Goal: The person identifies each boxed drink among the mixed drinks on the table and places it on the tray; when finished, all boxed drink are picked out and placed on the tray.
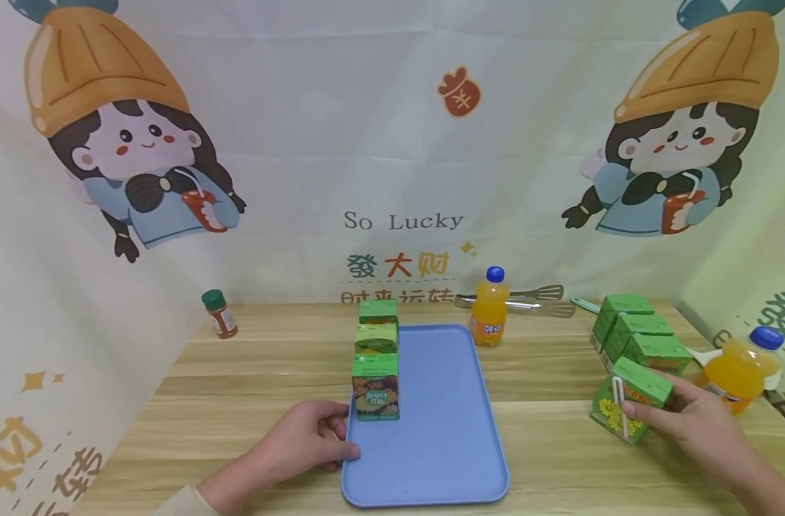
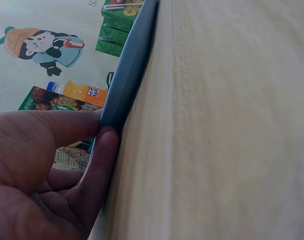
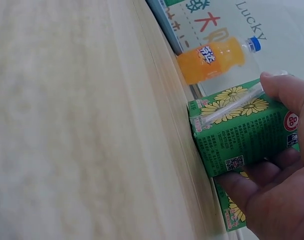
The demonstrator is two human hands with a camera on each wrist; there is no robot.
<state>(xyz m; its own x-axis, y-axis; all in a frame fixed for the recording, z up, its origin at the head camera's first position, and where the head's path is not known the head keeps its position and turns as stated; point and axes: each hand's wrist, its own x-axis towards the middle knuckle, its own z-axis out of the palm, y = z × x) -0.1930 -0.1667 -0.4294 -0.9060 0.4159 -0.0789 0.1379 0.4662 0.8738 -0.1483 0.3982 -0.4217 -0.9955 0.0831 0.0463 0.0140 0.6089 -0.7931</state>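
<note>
My left hand (image 1: 302, 441) pinches the left rim of a blue tray (image 1: 444, 437); thumb and finger meet at that rim (image 2: 129, 75) in the left wrist view. Three drink cartons stand in a row along the tray's left side, the nearest carton (image 1: 376, 394) with a dark printed front. At the right, my right hand (image 1: 705, 423) grips a green drink carton (image 1: 644, 380) with yellow flowers and a straw on its side. The right wrist view shows this carton (image 3: 247, 135) tilted, thumb on one side and fingers beneath. Whether its base touches the table is unclear.
Three more green cartons (image 1: 644, 326) stand behind the right hand. An orange drink bottle (image 1: 734, 373) is beside that hand, another bottle (image 1: 490, 312) behind the tray. Metal utensils (image 1: 540, 307) lie at the back; a green-capped spice jar (image 1: 220, 315) stands back left.
</note>
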